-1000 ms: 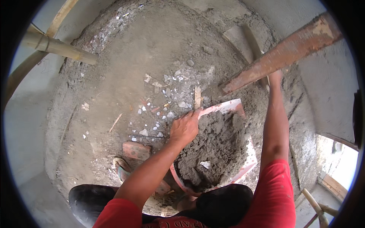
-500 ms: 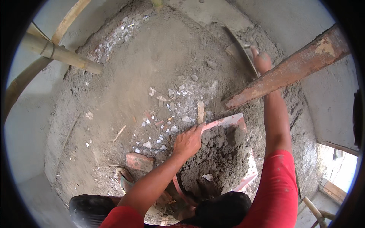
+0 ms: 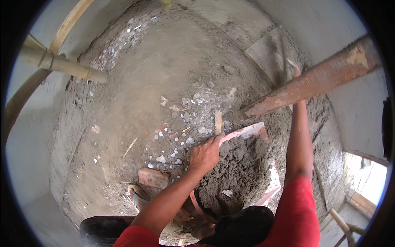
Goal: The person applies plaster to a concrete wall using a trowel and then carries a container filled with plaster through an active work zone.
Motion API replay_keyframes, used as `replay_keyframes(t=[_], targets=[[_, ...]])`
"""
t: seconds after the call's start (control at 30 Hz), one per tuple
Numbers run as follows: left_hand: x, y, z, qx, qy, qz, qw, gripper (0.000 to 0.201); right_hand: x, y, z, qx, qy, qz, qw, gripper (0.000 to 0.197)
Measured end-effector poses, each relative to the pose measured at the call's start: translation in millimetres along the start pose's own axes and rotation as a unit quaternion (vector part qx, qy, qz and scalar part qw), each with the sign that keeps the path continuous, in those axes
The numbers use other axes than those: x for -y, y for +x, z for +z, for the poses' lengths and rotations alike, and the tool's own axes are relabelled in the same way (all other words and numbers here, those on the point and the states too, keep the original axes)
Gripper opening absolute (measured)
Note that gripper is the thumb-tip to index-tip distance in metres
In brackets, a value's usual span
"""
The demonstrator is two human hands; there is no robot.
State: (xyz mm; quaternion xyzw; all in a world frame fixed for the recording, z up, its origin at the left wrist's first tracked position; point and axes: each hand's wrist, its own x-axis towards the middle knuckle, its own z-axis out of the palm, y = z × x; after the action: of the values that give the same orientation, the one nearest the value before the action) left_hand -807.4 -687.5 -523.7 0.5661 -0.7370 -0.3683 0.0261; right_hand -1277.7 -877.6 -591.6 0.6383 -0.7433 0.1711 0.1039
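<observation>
My left hand [image 3: 205, 154] grips the pink rim [image 3: 243, 133] of a tub filled with grey mortar [image 3: 235, 175] in front of my knees. My right arm stretches up and away, passing behind a rusty beam [image 3: 317, 84]. Only the fingers of my right hand [image 3: 296, 73] show above the beam. They are closed on a flat grey trowel [image 3: 266, 52] that lies against the rough cement wall at the upper right.
Bamboo poles [image 3: 61, 65] cross at the upper left. A red brick [image 3: 153, 178] and a sandal [image 3: 138, 198] lie left of the tub, with white rubble chips [image 3: 181, 123] and a wood scrap [image 3: 218, 121] beyond. A black round object [image 3: 103, 232] sits at the bottom edge.
My right arm has reached further up, carrying the trowel from below the rusty beam to the wall above it. My left hand has stayed on the tub rim.
</observation>
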Motion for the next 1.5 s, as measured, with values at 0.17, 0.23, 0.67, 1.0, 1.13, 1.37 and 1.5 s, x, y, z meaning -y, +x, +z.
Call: replay_keyframes(t=[0.17,0.23,0.67,1.0,1.13,1.37,1.5], targets=[[2,-1,-7,0.023,0.034,-0.039,0.998,0.050,79,62,19,-0.044,0.130,0.354,0.925,0.064],[-3,-2,-8,0.015,0.031,-0.041,0.999,0.047,76,60,5,-0.091,0.144,0.440,0.882,0.068],[5,-1,12,-0.015,0.046,-0.001,0.999,0.043,9,-136,-192,0.026,0.302,0.448,0.841,0.071],[4,-4,16,-0.026,0.054,0.035,0.998,0.042,52,-259,-216,0.093,-0.040,0.380,0.919,0.042],[1,-5,15,-0.029,0.064,0.023,0.997,0.041,23,-154,-159,0.056,-0.027,0.407,0.911,0.038],[12,-18,15,-0.026,0.078,-0.006,0.997,0.040,5,-41,-59,-0.139,0.061,0.477,0.866,0.030],[-12,-1,6,-0.020,0.094,-0.045,0.994,0.039,-19,-73,-58,-0.137,0.080,0.503,0.849,0.046]])
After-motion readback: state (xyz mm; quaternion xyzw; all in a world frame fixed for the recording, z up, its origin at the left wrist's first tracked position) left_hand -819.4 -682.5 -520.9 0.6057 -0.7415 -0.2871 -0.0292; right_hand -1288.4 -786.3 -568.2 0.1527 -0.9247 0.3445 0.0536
